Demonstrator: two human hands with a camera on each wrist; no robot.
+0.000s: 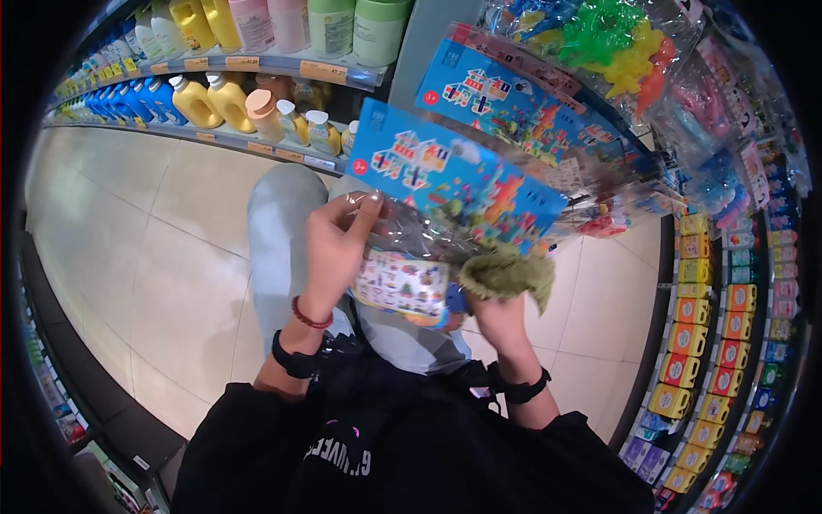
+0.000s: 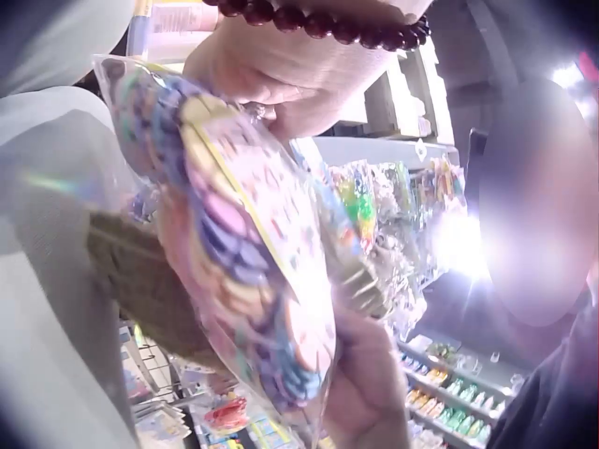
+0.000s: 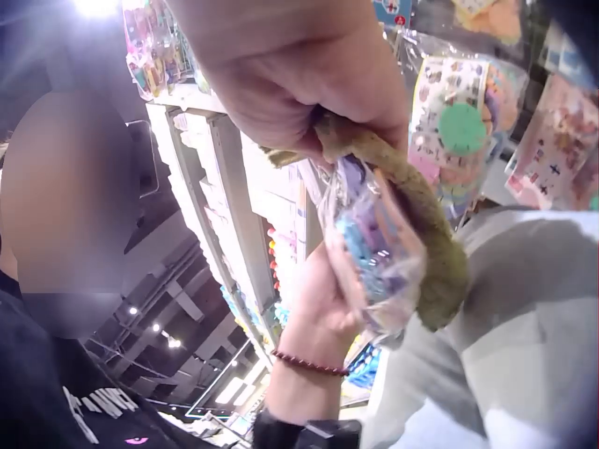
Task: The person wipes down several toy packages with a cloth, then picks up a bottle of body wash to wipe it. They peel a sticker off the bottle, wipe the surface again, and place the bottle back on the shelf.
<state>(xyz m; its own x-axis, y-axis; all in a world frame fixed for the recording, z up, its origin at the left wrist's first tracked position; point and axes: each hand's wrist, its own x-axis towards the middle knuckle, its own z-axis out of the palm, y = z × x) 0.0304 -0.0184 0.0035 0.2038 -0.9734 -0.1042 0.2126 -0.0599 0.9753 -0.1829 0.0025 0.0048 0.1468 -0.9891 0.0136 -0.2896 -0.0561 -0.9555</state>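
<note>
A clear toy bag [image 1: 402,287] with a blue printed header card [image 1: 445,176] is held in front of the knees. Inside it are colourful pieces [image 2: 229,234] and a sheet of small pictures. My left hand [image 1: 334,253] pinches the bag's left side just under the card, thumb on top. At the bag's other end, my right hand [image 1: 501,321] grips a crumpled green cloth [image 1: 514,278]. The right wrist view shows this cloth [image 3: 421,224] draped along the bag [image 3: 370,248], with the right hand [image 3: 309,84] curled over both; its fingertips are partly hidden.
Similar bags with blue cards [image 1: 522,111] hang just beyond, beside a bag of bright coloured toys [image 1: 608,38]. Shelves of bottles [image 1: 201,98] stand at the upper left, and stacked yellow packs [image 1: 685,343] line the right. Tiled floor [image 1: 180,231] lies between the shelves.
</note>
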